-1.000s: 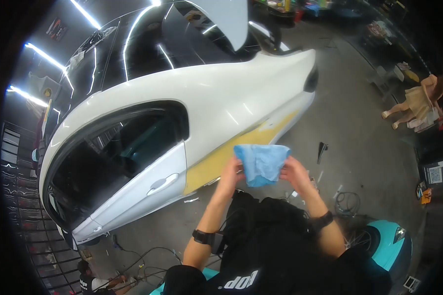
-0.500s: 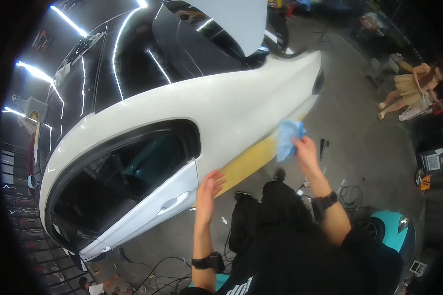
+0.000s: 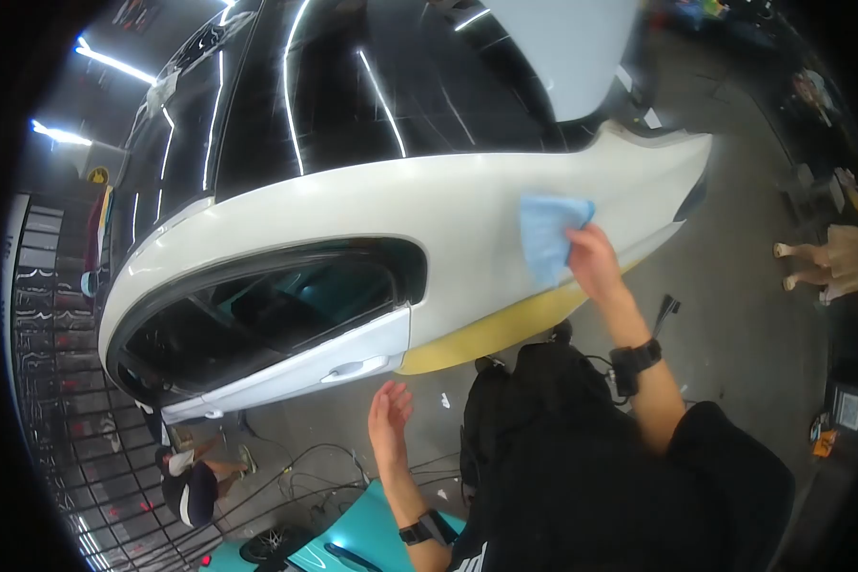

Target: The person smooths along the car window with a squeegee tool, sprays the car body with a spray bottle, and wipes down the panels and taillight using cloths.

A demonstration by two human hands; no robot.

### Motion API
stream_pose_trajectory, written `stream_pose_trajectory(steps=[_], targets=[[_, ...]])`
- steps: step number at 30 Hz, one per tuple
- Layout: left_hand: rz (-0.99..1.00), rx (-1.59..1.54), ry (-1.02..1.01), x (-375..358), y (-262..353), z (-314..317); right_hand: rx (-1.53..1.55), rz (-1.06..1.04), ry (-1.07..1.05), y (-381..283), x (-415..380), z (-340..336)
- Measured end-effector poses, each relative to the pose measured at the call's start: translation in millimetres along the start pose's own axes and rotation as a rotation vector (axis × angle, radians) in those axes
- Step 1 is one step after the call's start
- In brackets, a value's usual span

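A light blue cloth [image 3: 549,232] hangs spread from my right hand [image 3: 596,262], pinched between the fingers. It overlaps the white rear side panel [image 3: 472,214] of a car, above a yellow section [image 3: 500,332] that runs along the panel's lower side. My left hand [image 3: 391,424] holds nothing, its fingers loosely bent and apart. It hovers just below the white car door [image 3: 370,345] and its handle [image 3: 353,370]. The car's dark side window [image 3: 267,315] lies further to the left. Both wrists wear black bands.
The raised white rear lid [image 3: 577,57] stands at the top. A turquoise car [image 3: 362,534] is behind me at the bottom, with cables [image 3: 329,462] on the floor near it. One person [image 3: 195,486] crouches at lower left; another [image 3: 844,257] is at the right. A black brush-like tool [image 3: 667,313] lies on the floor.
The view has shifted. My right hand has lifted the cloth from the yellow section up over the white panel. My left hand has come away from the door's edge, downward.
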State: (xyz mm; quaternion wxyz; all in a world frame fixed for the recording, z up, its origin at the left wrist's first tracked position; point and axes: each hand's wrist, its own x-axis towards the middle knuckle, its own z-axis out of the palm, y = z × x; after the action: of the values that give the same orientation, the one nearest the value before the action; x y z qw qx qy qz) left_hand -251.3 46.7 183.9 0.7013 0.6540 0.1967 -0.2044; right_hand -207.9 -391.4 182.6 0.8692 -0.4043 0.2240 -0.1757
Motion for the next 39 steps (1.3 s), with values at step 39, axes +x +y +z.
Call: stream_pose_trajectory(steps=[39], targets=[[-0.127,0.642,-0.218,12,-2,89,-0.753,-0.685,0.79,-2,81,-74]])
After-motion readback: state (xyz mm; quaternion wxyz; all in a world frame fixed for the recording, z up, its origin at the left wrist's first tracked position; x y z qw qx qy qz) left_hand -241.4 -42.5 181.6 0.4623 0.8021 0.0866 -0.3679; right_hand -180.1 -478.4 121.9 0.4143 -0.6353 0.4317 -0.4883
